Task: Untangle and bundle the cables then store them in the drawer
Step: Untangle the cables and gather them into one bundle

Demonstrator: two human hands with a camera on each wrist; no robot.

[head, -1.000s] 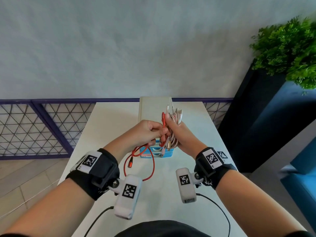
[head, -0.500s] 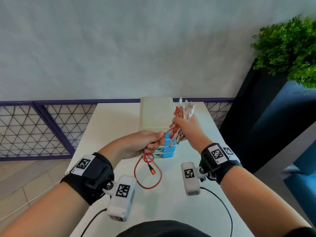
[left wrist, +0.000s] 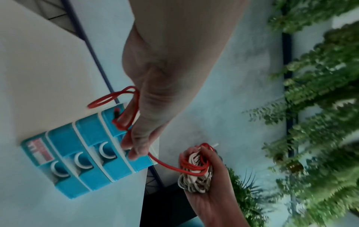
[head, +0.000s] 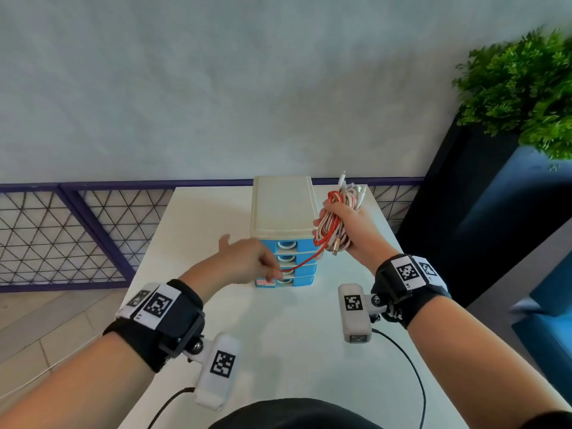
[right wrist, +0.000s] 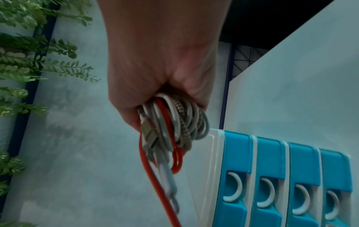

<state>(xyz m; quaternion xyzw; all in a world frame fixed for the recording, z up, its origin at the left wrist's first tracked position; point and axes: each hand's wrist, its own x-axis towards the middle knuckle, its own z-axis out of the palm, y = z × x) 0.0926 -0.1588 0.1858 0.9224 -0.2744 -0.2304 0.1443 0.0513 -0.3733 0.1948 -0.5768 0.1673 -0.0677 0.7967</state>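
Note:
My right hand [head: 332,232] grips a coiled bundle of cables [head: 343,209], red, white and braided, held up beside the top right of the drawer unit [head: 283,209]. One red cable [head: 301,264] runs taut from the bundle down to my left hand [head: 274,274], which pinches it in front of the blue drawers [head: 298,261]. In the left wrist view the red cable [left wrist: 126,119] loops around the fingers [left wrist: 136,147] of that hand, and the bundle [left wrist: 195,170] sits in the other palm. The right wrist view shows the bundle [right wrist: 174,121] clenched, with connectors hanging. All drawers [right wrist: 272,176] look closed.
The drawer unit stands at the far middle of a white table [head: 278,335]. A purple mesh fence [head: 77,230] runs behind and to the left. A dark blue planter [head: 483,212] with a green plant [head: 526,88] stands close on the right.
My hands have drawn apart: the right rose to the right with the bundle, the left dropped toward the drawers. The red cable's slack loop is now pulled taut between them.

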